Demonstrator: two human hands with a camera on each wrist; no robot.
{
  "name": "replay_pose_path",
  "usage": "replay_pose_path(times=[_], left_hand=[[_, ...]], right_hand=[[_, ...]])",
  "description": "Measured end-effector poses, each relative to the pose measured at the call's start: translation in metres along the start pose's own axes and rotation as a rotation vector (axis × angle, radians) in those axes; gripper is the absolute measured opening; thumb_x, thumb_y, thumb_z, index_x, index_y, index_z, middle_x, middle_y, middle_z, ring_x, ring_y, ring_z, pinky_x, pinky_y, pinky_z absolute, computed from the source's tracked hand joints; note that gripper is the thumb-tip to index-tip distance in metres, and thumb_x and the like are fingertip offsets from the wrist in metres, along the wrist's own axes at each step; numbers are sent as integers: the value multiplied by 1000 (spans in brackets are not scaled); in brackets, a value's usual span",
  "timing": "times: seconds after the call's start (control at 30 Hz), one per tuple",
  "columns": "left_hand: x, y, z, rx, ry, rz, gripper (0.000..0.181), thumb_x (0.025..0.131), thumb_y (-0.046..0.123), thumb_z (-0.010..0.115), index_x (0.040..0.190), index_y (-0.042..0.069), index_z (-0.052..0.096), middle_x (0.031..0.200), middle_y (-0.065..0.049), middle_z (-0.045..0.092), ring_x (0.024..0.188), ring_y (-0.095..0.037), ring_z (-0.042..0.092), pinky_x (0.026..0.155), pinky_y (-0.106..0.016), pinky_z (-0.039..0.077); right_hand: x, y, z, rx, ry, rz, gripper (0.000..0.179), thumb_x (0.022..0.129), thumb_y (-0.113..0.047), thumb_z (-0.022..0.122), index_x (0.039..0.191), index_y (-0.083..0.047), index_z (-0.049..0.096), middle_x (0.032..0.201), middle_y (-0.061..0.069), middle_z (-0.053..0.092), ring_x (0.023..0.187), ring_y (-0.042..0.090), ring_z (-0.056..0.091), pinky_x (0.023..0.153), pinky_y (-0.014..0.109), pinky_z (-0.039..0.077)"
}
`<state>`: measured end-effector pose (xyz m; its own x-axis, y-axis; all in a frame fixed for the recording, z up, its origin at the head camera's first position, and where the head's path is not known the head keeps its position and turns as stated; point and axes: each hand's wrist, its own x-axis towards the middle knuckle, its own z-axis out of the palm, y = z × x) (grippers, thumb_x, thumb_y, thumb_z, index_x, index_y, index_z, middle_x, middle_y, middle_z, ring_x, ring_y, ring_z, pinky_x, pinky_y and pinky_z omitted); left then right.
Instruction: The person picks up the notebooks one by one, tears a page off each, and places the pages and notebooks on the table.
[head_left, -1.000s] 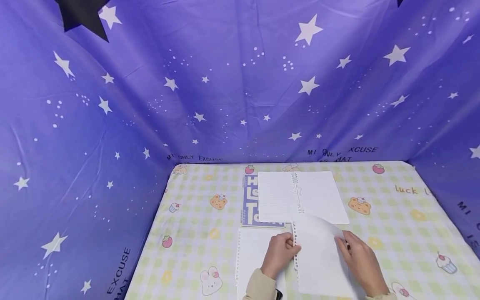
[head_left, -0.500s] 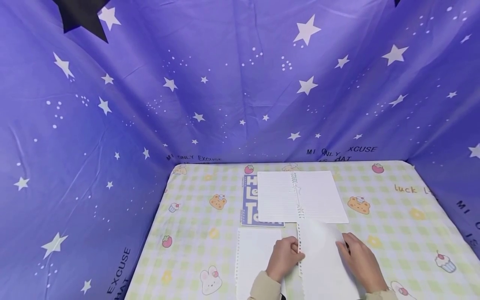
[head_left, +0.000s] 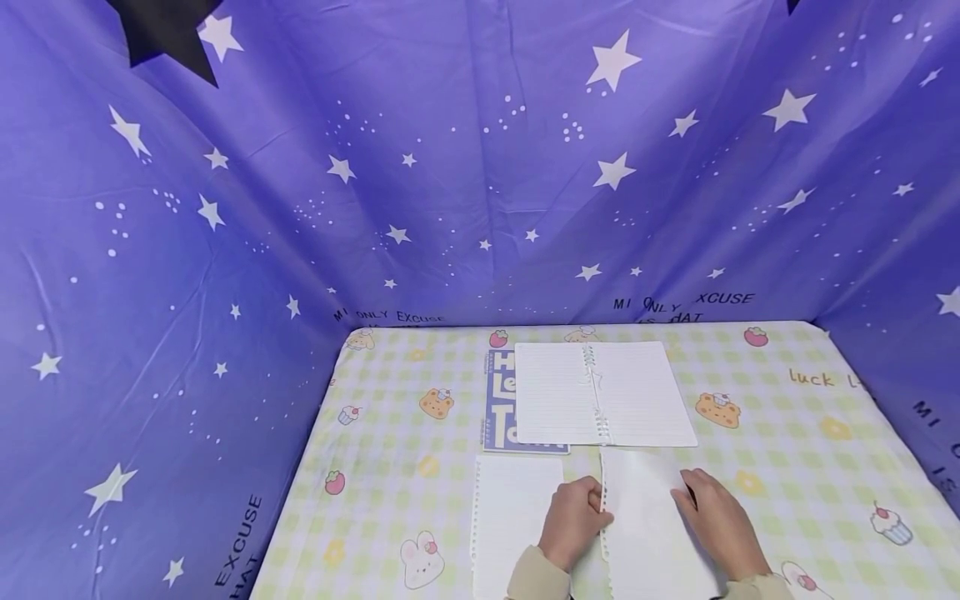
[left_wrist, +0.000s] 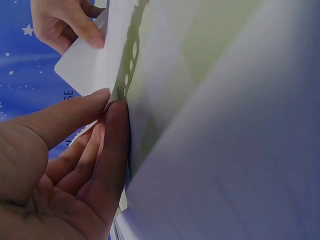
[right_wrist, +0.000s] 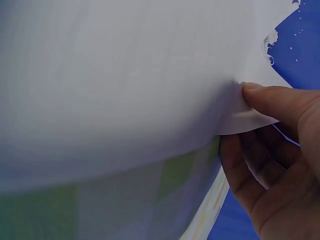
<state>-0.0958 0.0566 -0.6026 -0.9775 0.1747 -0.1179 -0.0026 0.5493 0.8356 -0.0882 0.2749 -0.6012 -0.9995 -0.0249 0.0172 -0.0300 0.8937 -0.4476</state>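
Observation:
Between both hands is a white loose-leaf sheet (head_left: 648, 525) with punched holes along its left edge. My left hand (head_left: 573, 521) pinches that holed edge between thumb and fingers, as the left wrist view shows at the punched edge (left_wrist: 131, 65). On the opposite side my right hand (head_left: 720, 521) pinches the plain edge, thumb on top and fingers below (right_wrist: 235, 165). Just beyond the sheet lies an open ring-bound notebook (head_left: 645, 392) with lined pages. Another punched sheet (head_left: 513, 517) lies flat to the left, partly hidden by my left hand and sleeve.
A blue cover with large white letters (head_left: 504, 408) sticks out from under the notebook's left side. A checked tablecloth (head_left: 382, 467) with cartoon prints covers the table. Purple star-printed curtains (head_left: 450, 167) stand around its back and sides.
The held sheet has shifted slightly right and toward me, away from the notebook's lower edge, and lies flatter. My left hand has moved a little right and down with it; my right hand barely moved.

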Motion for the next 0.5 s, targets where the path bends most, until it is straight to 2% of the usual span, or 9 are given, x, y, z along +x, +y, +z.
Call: replay_pose_path(times=[0.17,0.27,0.4,0.5], left_hand=[[0,1,-3,62,14,-3,23,69,3,86,87,9,74,57,15,57,52,6,46,55,-11,44],[0,2,-6,82,26,0,28,68,5,87,94,7,76,56,15,57,52,6,47,57,-12,45],[0,1,-8,95,41,13,31,68,6,87,97,7,76,56,15,58,52,6,47,58,-12,46],[-1,1,-10,94,48,11,29,68,7,88,95,8,76,56,15,58,52,6,48,59,-13,47]], right_hand=[[0,0,0,0,-6,6,29,88,-5,69,108,15,62,88,13,62,84,35,64,76,53,53],[1,0,-1,-8,-17,15,34,88,-6,69,112,17,60,95,19,64,94,43,64,83,56,52],[2,0,-2,-11,-35,27,39,88,-6,71,115,18,58,103,26,63,102,48,60,87,59,50],[2,1,-3,-2,-14,18,42,86,-7,73,116,18,57,109,30,61,106,49,58,89,60,49]])
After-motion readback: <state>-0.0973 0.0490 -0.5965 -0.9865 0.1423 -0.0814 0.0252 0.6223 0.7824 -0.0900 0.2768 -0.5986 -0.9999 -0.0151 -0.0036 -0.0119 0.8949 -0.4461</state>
